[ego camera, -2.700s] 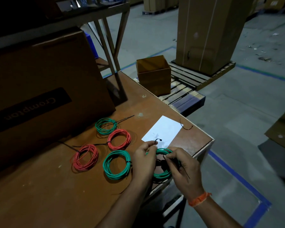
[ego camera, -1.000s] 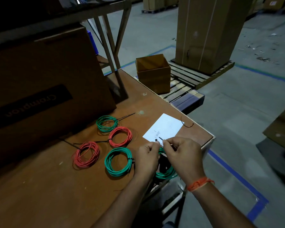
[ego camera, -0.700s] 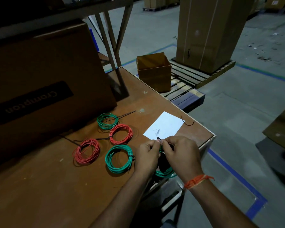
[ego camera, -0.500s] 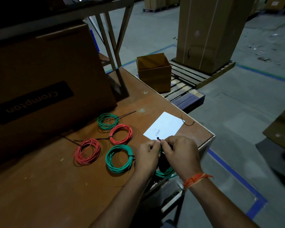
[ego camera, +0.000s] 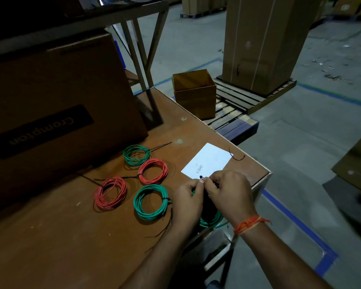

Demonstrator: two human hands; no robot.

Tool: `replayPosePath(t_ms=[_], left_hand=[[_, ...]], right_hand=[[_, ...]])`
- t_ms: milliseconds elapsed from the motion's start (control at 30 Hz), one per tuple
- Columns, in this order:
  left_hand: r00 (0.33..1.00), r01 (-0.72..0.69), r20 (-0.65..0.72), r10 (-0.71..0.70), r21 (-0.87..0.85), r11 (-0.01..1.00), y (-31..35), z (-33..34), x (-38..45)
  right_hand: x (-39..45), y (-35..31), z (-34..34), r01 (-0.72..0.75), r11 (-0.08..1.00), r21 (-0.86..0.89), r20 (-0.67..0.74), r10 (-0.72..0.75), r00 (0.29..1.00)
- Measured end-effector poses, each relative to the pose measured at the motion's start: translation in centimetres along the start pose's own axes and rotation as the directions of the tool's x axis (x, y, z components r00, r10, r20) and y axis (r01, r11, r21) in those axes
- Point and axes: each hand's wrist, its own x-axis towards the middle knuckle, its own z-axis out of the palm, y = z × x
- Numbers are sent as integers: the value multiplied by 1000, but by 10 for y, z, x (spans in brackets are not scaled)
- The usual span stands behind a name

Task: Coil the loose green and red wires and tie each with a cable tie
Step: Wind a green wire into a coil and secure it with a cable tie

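Right hand (ego camera: 227, 191): closing up to the left hand (ego camera: 187, 200), fingertips now meeting.
Cable tie (ego camera: 201, 177): being pinched between both hands.
Green coil (ego camera: 212, 222): becoming mostly hidden under them.

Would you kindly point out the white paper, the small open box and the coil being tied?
White paper (ego camera: 208, 161): head view, on its blank middle.
Small open box (ego camera: 196, 101): head view, on its front wall.
Green coil in hand (ego camera: 212, 222): head view, on the strands showing below the hands.

The room was dim, the upper left of the frame sinking to near black. Weak light fell on the grey floor (ego camera: 279, 142) at upper right and on a white paper (ego camera: 208, 161). Straight edges bowed outward toward the frame's borders; focus stayed fairly sharp.
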Motion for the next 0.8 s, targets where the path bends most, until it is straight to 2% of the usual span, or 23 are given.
replayPosePath(t_ms=[233,467,667,733,800], left_hand=[[998,-57,-3,58,114,992,-2,3,1],[998,-55,26,52,112,992,-6,4,2],[994,-107,53,99,188,976,-5,6,1],[994,-105,58,97,171,980,-6,6,1],[992,-123,60,114,169,978,-7,6,2]], right_hand=[[2,2,-3,-5,1000,1,8,5,1000],[8,5,-5,-2,999,-41,53,4,999],[11,5,-7,43,995,-85,60,-38,997],[13,9,-7,44,999,-29,86,-41,995],[19,18,-6,-32,988,152,115,15,993]])
